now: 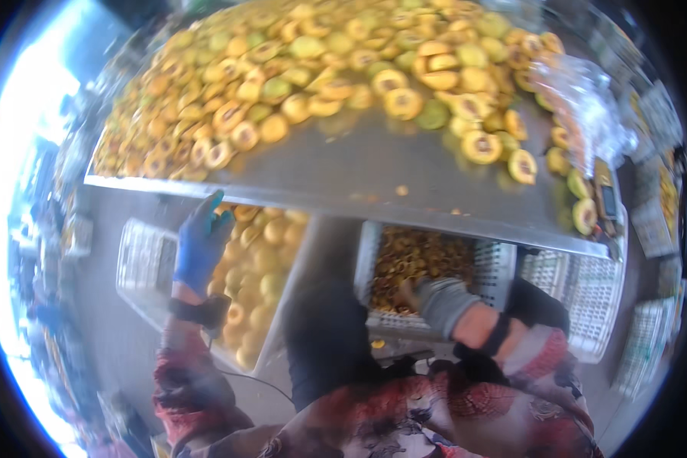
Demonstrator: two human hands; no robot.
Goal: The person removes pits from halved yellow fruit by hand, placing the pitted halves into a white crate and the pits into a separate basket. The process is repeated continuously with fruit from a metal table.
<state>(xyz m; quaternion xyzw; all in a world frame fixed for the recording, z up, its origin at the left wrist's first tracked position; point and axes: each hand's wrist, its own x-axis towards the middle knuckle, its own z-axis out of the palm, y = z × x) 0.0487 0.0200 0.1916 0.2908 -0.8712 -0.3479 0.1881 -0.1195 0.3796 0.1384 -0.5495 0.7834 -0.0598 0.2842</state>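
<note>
Left hand (202, 240), nearer the yellow fruit (259, 263), sits just left of it below the table edge (328, 208); grip unclear. Right hand (443, 303) reaches into brown pieces (420, 263) in the grey crate (495, 269); can't tell if holding any.

Flat grey metal tabletop (320, 168) leaves passage toward twelve o'clock; heaped round yellow fruit halves (309, 47) block beyond.
</note>
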